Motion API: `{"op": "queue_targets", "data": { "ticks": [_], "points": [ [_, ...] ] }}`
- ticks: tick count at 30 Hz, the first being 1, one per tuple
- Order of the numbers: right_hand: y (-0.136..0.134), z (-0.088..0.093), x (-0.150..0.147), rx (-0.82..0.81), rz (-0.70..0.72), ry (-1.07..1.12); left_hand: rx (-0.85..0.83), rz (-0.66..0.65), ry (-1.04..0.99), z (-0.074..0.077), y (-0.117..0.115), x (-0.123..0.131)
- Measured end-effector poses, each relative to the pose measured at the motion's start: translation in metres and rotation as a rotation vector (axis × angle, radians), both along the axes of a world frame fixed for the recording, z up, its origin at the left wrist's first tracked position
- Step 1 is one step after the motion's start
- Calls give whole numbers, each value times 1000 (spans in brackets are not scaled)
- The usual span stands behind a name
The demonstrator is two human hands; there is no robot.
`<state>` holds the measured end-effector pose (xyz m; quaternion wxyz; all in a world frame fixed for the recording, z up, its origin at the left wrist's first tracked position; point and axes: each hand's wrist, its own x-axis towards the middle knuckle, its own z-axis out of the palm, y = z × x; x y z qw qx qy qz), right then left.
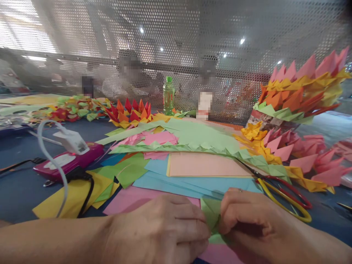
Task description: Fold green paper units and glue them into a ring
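Perforated metal screening backs a dark blue table [16, 194] strewn with coloured paper sheets [192, 183], folded paper chains and a pink device [68, 161] with a white charger. At the near edge, the left hand [162, 231] and right hand [247, 223] meet over a small green folded paper piece [210, 214], both pinched shut on it, fingertips pressing its lower part. Scissors with yellow and red handles [286, 198] lie just beside the right hand, blades pointing away. A slip of the pinch could skew the crease, since the paper is small and thin. Its lower half is hidden by fingers, so the fold's shape is probably triangular, no more certain.
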<state>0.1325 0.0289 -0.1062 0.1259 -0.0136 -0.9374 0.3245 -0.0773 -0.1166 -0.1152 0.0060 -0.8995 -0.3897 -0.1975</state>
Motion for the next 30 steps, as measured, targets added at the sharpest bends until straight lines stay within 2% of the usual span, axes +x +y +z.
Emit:
{"op": "queue_targets", "data": {
  "ticks": [8, 16, 22, 30],
  "points": [
    [-9, 23, -2, 188, 67, -59, -1, 22, -7, -1, -2, -2],
    [-10, 14, 2, 391, 113, -62, 50, 53, -5, -2, -5, 1],
    [-11, 14, 1, 413, 115, -100, 81, 60, -29, 0, -2, 3],
    [-11, 19, 2, 475, 174, -60, -101, -71, 50, 16, 10, 2]
  ]
}}
